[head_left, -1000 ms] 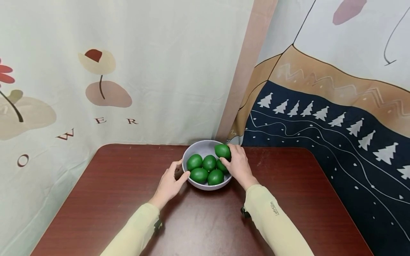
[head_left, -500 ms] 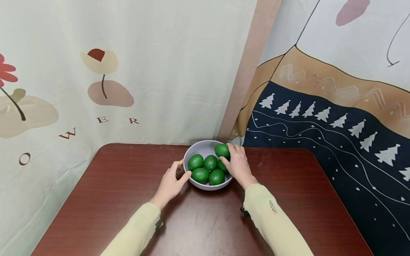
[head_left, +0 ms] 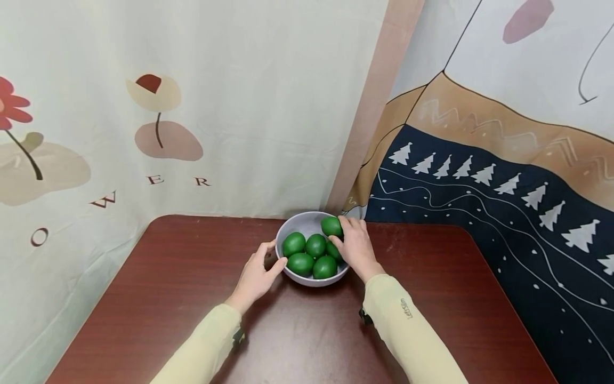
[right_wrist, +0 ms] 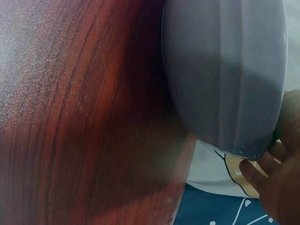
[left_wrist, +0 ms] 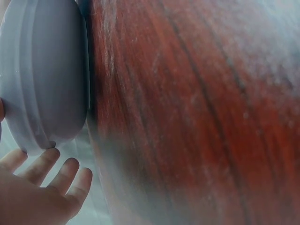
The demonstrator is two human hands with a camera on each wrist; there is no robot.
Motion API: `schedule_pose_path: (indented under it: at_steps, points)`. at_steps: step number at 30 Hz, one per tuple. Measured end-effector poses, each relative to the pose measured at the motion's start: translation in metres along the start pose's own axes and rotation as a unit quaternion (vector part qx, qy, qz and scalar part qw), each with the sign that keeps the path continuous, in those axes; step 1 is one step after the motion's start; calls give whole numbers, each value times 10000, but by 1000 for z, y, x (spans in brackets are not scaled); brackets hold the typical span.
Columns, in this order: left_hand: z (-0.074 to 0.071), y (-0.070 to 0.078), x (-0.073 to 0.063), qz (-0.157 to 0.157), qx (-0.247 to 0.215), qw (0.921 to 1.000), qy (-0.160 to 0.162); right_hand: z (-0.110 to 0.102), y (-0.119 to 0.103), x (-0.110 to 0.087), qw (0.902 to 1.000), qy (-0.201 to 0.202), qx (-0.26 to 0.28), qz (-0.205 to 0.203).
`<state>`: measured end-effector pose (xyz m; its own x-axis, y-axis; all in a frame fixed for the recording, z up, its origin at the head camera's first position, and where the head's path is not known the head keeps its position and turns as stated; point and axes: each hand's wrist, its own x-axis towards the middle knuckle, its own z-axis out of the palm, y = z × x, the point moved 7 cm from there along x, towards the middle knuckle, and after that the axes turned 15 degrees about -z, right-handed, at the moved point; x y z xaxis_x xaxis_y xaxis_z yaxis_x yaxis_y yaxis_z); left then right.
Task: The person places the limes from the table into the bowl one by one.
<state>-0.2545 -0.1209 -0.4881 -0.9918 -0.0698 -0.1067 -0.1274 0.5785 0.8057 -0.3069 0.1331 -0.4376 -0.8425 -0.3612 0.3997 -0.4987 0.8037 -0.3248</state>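
A grey bowl (head_left: 301, 223) stands near the table's far edge with several dark green limes (head_left: 300, 264) in it. My left hand (head_left: 254, 277) holds its left side, thumb at the rim. In the left wrist view two fingertips of that hand (left_wrist: 47, 185) meet the bowl's wall (left_wrist: 56, 70) while other fingers stay off it. My right hand (head_left: 357, 246) grips a lime (head_left: 331, 226) at the bowl's back right, raised above the others. The right wrist view shows its fingers (right_wrist: 255, 176) right at the rim; the lime is mostly hidden there.
The dark red wooden table (head_left: 307, 341) has rounded far corners. Behind it hangs a pale curtain (head_left: 249, 106) with printed flowers and letters. At the right is a navy and tan cloth (head_left: 451, 197) with white trees.
The head view has shifted slightly. My right hand and the lime in it have edged a little left against the bowl. The left hand keeps its place at the bowl.
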Motion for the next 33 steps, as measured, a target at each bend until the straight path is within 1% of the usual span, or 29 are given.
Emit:
schedule_pose_path:
  at_steps: [4, 9, 15, 21, 26, 30, 33]
  points:
    - [0, 0, 0, -52, -1, 10000, -12, 4, 0, 3, 9999, -106, -119, 60]
    - [0, -1, 0, -52, 15, 10000, 39, 4, -3, 6, 9995, -122, -295, -45]
    - [1, -1, 0, -30, 11, 10000, 50, 5, -7, 9, 9983, -135, -556, -76]
    - [1, -1, 0, -30, 0, 10000, 63, 8, -11, 12, 9950, -296, -941, -150]
    - [0, 0, 0, 12, -2, 9999, 104, 11, -13, 14, 9913, -398, -1223, -299]
    - [0, 0, -1, 39, 17, 9999, 123, 11, -15, 15, 9890, -405, -1374, -376]
    - [0, -1, -1, 9, 23, 9999, 120, 12, -15, 15, 9880, -482, -1424, -349]
